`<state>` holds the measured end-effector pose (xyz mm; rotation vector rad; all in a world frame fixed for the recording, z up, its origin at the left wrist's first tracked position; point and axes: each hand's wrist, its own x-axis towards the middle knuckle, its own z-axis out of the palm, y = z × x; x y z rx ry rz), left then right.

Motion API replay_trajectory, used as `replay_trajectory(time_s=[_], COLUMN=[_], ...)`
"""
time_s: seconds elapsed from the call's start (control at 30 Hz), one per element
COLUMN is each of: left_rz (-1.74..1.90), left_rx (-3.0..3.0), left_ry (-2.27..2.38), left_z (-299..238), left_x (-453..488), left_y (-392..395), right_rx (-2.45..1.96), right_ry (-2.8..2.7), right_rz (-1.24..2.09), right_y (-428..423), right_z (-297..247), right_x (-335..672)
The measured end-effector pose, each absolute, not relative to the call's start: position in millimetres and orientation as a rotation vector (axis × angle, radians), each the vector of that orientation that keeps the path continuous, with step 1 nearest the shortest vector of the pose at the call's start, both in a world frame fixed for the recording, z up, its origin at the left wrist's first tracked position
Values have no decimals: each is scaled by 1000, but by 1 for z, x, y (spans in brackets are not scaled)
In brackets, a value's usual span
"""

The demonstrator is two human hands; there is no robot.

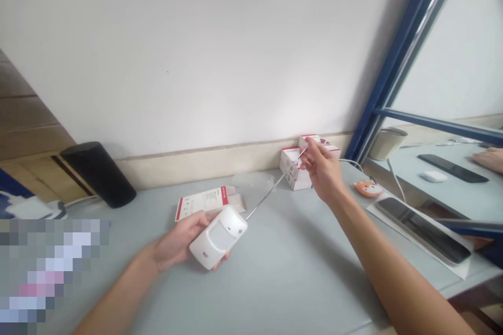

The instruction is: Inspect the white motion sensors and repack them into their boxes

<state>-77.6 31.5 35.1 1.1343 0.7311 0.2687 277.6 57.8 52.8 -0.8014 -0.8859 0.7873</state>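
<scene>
My left hand (176,243) is wrapped round a white plastic sensor housing (218,238), held just above the grey table (275,272). A thin metal rod (275,186) runs from the housing's top up to my right hand (322,167), which pinches the rod's far end. My right hand hovers in front of a white and red carton (293,170) near the wall.
A black cylinder speaker (98,172) lies at the left by the wall. A red and white leaflet (204,201) lies behind the housing. An orange fox-shaped item (367,188) and a dark keyboard (422,230) sit at right. Another person's hand (489,159) rests on the neighbouring desk.
</scene>
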Motion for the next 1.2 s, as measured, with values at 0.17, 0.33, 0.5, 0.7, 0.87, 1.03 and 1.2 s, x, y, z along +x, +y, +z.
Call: replay_trajectory(time_s=[0.17,0.33,0.5,0.7,0.87,1.03,1.2], left_rz=[254,187,235,323,333,317,332], left_rx=[1107,1056,1015,1061,1050,1031,1022], left_ry=[630,532,532,545,499,468,489], left_z=[31,9,1,2,3,3,-1], left_x=[-76,-69,-72,-64,-57,-58,-58], left_y=[36,42,43,39,33,32,33], right_rx=[-716,-681,-713,-740,-744,-834,-913], right_ry=[-833,-802,-810,-790,-758,-801,-859], right_rz=[850,951,908,764,728,658,533], right_y=[54,56,55,57,58,59,61], right_z=[59,56,54,54,55,51,47], right_x=[281,286,283,286,291,291,291])
